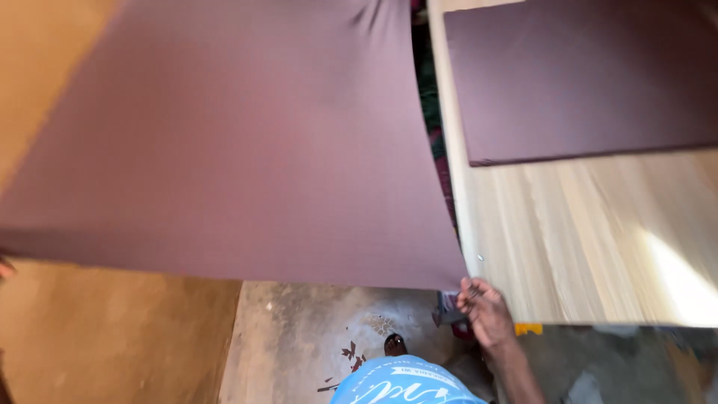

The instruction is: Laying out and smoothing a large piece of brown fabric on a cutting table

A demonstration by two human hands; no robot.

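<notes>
I am seeing very little of the left hand (pixel 4 267): only a sliver of it is showing at the left edge of the frame, right under the sheet's lower left corner, so I cannot tell whether its fingers are clenched or released. The top and left of the big maroon sheet (pixel 224 142) are running out of the picture, and the whole view is slightly smeared by motion.

The right hand (pixel 485 308) is sitting at the sheet's lower right corner, its fingers (pixel 470 290) pinching that corner against the near edge of the counter (pixel 583 239). The sheet is hanging in the air between the 2 hands, spread almost flat, plain dull maroon with a fine grid texture, and it is gathering into a few creases near the top middle. Its right edge is curving down just beside the counter's left edge.

The counter is pale wood-grain, with a bright glare patch at the far right. A 2nd maroon panel (pixel 591 82) is lying flat on it, well apart from the right hand. The sheet is blocking most of the sandy wall behind it. Below, I am seeing a stained concrete floor (pixel 299 337), the person's blue shirt (pixel 404 385) and 1 dark shoe (pixel 395 344).
</notes>
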